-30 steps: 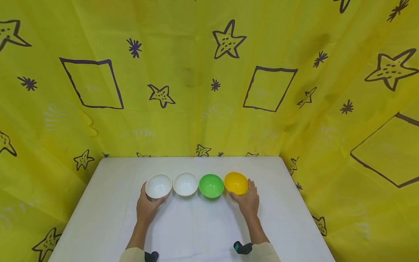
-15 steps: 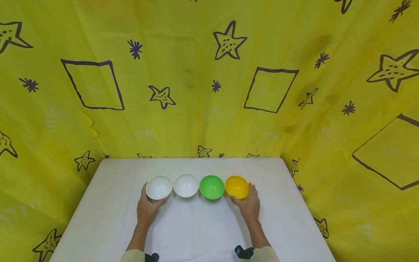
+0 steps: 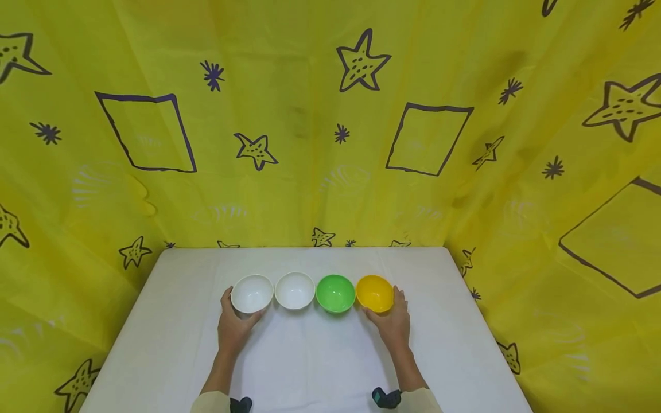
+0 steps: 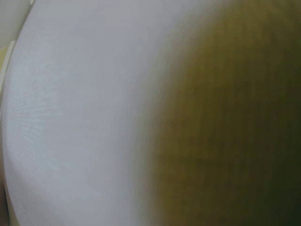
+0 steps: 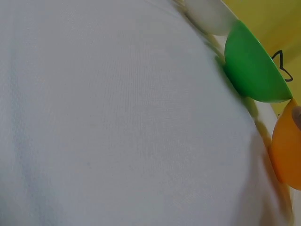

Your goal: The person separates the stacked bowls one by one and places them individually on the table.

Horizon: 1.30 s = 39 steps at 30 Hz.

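A white bowl (image 3: 252, 293) stands at the left end of a row of bowls on the white table. My left hand (image 3: 234, 330) grips its outer left and near side, fingers and thumb spread round it. A second white bowl (image 3: 295, 291) and a green bowl (image 3: 335, 293) fill the middle. At the right end sits a yellow bowl (image 3: 375, 293), which my right hand (image 3: 393, 322) holds by its right and near side. The right wrist view shows the green bowl (image 5: 254, 66) touching the yellow one (image 5: 288, 150), beside a fingertip. A dark blur covers much of the left wrist view.
The table (image 3: 310, 367) has a white cover and ends at a far edge. Yellow curtains (image 3: 310, 195) with drawn stars and frames hang behind it and at both sides. Dark wrist cameras (image 3: 385, 398) are worn near both sleeves.
The yellow bowl, with my right hand round it, has come slightly toward me into line with the green bowl. The left hand stays round its white bowl; the view shifts a little.
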Available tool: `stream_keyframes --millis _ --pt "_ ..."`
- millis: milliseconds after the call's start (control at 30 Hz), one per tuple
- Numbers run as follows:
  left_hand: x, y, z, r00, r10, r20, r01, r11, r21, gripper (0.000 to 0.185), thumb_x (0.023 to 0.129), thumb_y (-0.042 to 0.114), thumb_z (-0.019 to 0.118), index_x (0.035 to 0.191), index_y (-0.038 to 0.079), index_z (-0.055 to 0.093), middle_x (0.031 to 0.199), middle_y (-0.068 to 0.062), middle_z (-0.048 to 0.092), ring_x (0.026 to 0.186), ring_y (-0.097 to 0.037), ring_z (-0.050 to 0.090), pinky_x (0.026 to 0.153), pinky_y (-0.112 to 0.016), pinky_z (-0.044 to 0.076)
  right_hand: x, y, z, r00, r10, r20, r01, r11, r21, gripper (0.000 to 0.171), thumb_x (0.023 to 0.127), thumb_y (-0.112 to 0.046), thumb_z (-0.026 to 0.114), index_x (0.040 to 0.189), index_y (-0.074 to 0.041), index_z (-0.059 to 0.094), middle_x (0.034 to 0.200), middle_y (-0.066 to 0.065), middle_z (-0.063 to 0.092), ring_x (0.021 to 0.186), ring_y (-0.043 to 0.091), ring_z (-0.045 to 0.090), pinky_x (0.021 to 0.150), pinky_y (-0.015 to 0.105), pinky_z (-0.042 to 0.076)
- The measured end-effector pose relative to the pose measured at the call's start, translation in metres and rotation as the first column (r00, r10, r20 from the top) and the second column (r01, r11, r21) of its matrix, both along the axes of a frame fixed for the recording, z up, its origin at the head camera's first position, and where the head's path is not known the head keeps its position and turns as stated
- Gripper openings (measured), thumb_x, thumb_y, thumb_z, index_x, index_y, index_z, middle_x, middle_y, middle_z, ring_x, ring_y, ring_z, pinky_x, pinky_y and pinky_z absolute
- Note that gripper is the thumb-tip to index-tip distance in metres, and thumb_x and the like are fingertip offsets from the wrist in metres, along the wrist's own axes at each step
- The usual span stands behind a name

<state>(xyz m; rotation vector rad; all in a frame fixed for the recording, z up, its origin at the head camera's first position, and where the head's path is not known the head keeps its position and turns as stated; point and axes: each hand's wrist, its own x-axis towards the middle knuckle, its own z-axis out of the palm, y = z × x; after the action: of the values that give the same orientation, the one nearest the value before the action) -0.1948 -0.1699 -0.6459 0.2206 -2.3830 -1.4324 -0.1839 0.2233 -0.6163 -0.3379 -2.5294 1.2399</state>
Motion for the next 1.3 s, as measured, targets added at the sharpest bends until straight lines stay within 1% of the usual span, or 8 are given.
stream_keyframes --millis 200,433,633,733,900,1067,1200,1300 --pt "0.001 -0.001 0.0 1.0 -0.004 -0.015 0.004 1.0 0.02 0.106 0.072 0.021 0.096 0.156 0.004 0.034 0.15 -0.028 0.052 0.135 -0.05 0.051 0.11 -0.069 0.038 0.0 0.001 0.0 0.999 0.014 0.028 -0.014 1.0 -0.01 0.108 0.078 -0.023 0.093 0.16 0.008 0.03 0.164 0.03 0.032 0.154 0.048 0.024 0.124 0.063 0.016" --pt "0.003 -0.002 -0.002 0.999 -0.007 -0.033 0.007 1.0 0.012 0.106 0.072 0.019 0.096 0.157 0.002 0.036 0.153 -0.027 0.05 0.139 -0.048 0.048 0.115 -0.067 0.033 0.002 0.001 -0.001 1.0 0.023 0.009 -0.024 1.0 0.004 0.107 0.078 -0.024 0.093 0.159 0.008 0.031 0.163 0.03 0.035 0.153 0.048 0.026 0.125 0.062 0.016" --pt "0.005 -0.003 0.0 1.0 -0.001 -0.03 0.001 1.0 0.003 0.107 0.072 0.02 0.096 0.158 0.002 0.036 0.153 -0.027 0.05 0.14 -0.048 0.047 0.115 -0.067 0.034 0.002 0.0 0.0 0.999 0.032 0.003 -0.033 0.999 0.021 0.106 0.078 -0.024 0.093 0.159 0.008 0.031 0.163 0.03 0.034 0.153 0.048 0.026 0.126 0.06 0.016" --pt "0.005 -0.001 0.0 0.999 -0.01 -0.032 0.01 1.0 -0.001 0.106 0.072 0.02 0.096 0.157 0.001 0.036 0.153 -0.027 0.05 0.14 -0.049 0.047 0.115 -0.068 0.034 0.002 0.002 0.0 0.999 0.036 0.014 -0.037 0.999 0.03 0.107 0.079 -0.025 0.092 0.159 0.007 0.03 0.163 0.031 0.033 0.153 0.048 0.026 0.125 0.06 0.016" --pt "0.004 0.001 -0.001 0.998 -0.049 -0.05 0.049 0.999 -0.005 0.104 0.073 0.022 0.094 0.157 0.001 0.037 0.152 -0.028 0.05 0.139 -0.049 0.047 0.115 -0.068 0.033 0.004 0.006 0.001 0.999 0.034 0.033 -0.035 0.999 0.037 0.108 0.078 -0.026 0.093 0.159 0.007 0.03 0.164 0.03 0.032 0.153 0.048 0.025 0.125 0.061 0.017" --pt "0.002 0.0 -0.002 0.991 -0.115 -0.062 0.116 0.993 0.024 0.105 0.073 0.02 0.095 0.157 -0.001 0.035 0.152 -0.029 0.049 0.14 -0.049 0.046 0.117 -0.067 0.03 0.007 0.014 0.003 0.998 0.055 0.043 -0.057 0.997 0.057 0.108 0.079 -0.025 0.092 0.159 0.008 0.03 0.164 0.031 0.032 0.153 0.048 0.025 0.126 0.058 0.016" --pt "0.001 -0.003 0.0 0.985 -0.168 -0.034 0.169 0.985 0.033 0.106 0.074 0.02 0.095 0.158 0.0 0.033 0.154 -0.029 0.047 0.142 -0.049 0.044 0.118 -0.068 0.029 0.007 0.021 0.006 0.994 0.102 0.04 -0.104 0.993 0.053 0.108 0.08 -0.027 0.091 0.16 0.007 0.028 0.164 0.03 0.034 0.152 0.046 0.03 0.126 0.057 0.017" --pt "0.002 -0.007 0.004 0.982 -0.19 0.021 0.189 0.982 0.018 0.107 0.078 0.026 0.094 0.16 0.001 0.03 0.157 -0.028 0.044 0.144 -0.049 0.042 0.117 -0.068 0.03 0.005 0.027 0.007 0.988 0.146 0.047 -0.148 0.988 0.037 0.11 0.081 -0.028 0.091 0.161 0.006 0.025 0.164 0.029 0.034 0.152 0.045 0.031 0.126 0.058 0.016"
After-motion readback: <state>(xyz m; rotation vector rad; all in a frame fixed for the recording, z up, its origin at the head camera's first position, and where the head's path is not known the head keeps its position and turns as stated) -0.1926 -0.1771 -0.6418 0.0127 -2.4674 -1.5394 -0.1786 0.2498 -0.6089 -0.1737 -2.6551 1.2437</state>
